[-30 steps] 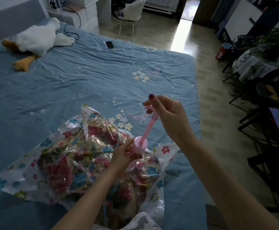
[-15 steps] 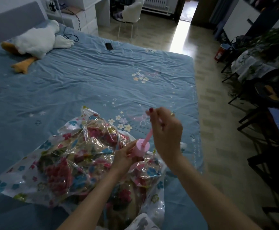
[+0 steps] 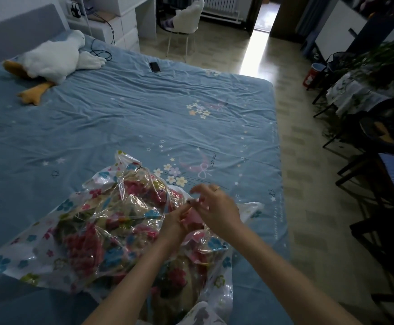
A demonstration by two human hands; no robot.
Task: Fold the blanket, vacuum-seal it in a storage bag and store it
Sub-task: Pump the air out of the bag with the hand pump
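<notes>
Pushing the small pink plastic hand pump's [image 3: 195,218] plunger fully down, both hands [image 3: 217,211] grip it, expelling air from the flower-printed clear plastic storage bag [image 3: 111,221].

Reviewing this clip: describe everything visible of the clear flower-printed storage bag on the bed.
The clear flower-printed plastic storage bag lies crumpled on the near part of the blue bedsheet. Its film is glossy and wrinkled, with white printed edges carrying blue, pink and green flowers. Through it shows a floral blanket in red, blue and beige. One corner sticks up at the far side. The left hand and right hand meet over a pink pump part on the bag's right portion; how each hand grips is blurred.
</notes>
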